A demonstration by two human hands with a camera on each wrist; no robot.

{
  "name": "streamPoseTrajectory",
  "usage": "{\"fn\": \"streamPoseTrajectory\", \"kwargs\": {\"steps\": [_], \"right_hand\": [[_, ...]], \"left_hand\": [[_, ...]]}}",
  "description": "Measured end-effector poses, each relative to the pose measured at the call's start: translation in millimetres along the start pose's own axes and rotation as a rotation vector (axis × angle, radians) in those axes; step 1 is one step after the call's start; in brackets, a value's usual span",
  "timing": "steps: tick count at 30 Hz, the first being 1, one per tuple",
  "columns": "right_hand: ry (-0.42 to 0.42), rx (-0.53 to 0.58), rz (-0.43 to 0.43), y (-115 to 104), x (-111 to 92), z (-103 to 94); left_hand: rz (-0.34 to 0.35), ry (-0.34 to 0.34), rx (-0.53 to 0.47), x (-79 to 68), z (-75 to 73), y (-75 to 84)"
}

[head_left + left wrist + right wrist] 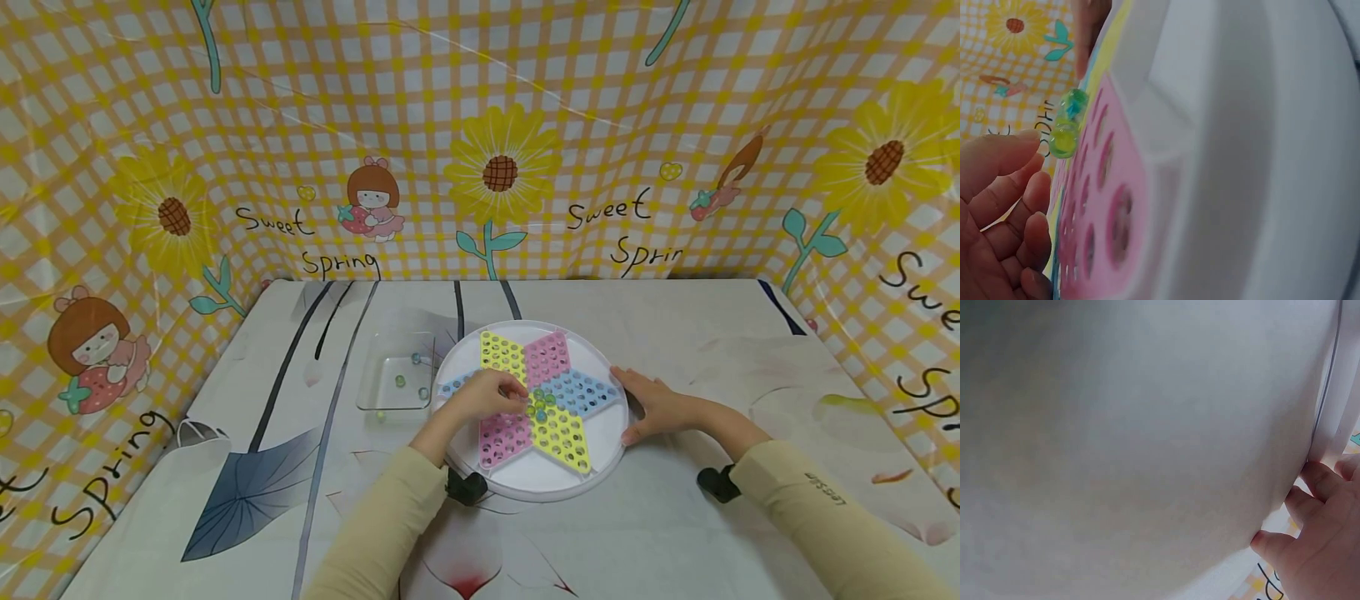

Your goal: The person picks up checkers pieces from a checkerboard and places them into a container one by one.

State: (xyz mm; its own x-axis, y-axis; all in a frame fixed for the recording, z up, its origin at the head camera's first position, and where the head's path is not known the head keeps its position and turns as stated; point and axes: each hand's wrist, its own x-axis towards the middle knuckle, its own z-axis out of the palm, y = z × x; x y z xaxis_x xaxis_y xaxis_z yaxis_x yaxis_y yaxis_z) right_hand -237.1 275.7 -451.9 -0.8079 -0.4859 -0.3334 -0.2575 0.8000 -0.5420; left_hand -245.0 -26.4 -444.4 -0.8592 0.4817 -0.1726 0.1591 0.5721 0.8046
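Note:
A round white Chinese checkers board (611, 450) carries a star of pink, yellow and blue perforated points. Several green and blue glass marbles (542, 402) are clustered near the star's middle. Over the board, just left of that cluster, is my left hand (491, 394). In the left wrist view its fingers (1019, 150) are loosely bent, with no marble between them, and a fingertip is right beside a yellow-green marble (1064, 139). My right hand (663, 407) rests at the board's right rim, fingers and thumb spread along the edge.
Left of the board stands a clear plastic box (395, 407) with a few marbles (401, 381) inside. A yellowish marble (381, 416) shows at its front edge. The table (675, 533) wears a white printed cloth, and a checked yellow curtain (420, 83) closes off the back and sides.

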Motion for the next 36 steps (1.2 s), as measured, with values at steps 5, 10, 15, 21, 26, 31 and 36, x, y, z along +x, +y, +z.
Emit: {"fn": "streamPoseTrajectory", "kwargs": {"steps": [5,10,15,21,26,31,36], "right_hand": [[0.001,0.0,-0.007,1,0,0.1],[0.002,-0.004,-0.01,2,1,0.5],[-0.003,-0.003,-0.008,2,1,-0.2],[-0.01,0.0,-0.007,0,0,-1.8],[-0.01,-0.003,-0.009,-2,0,-2.4],[-0.006,-0.004,-0.011,-1,0,-1.9],[-0.007,-0.003,-0.008,-1,1,-1.3]], "left_hand": [[-0.035,0.002,0.034,2.8,7.0,0.3],[-0.053,0.023,0.099,4.3,11.8,1.3],[-0.066,0.037,0.162,3.4,13.6,4.4],[-0.072,0.041,0.2,2.6,14.1,6.2],[-0.067,0.043,0.206,2.2,13.8,6.4],[-0.064,0.052,0.206,2.6,14.3,5.2],[-0.053,0.05,0.16,0.8,13.2,4.4]]}}
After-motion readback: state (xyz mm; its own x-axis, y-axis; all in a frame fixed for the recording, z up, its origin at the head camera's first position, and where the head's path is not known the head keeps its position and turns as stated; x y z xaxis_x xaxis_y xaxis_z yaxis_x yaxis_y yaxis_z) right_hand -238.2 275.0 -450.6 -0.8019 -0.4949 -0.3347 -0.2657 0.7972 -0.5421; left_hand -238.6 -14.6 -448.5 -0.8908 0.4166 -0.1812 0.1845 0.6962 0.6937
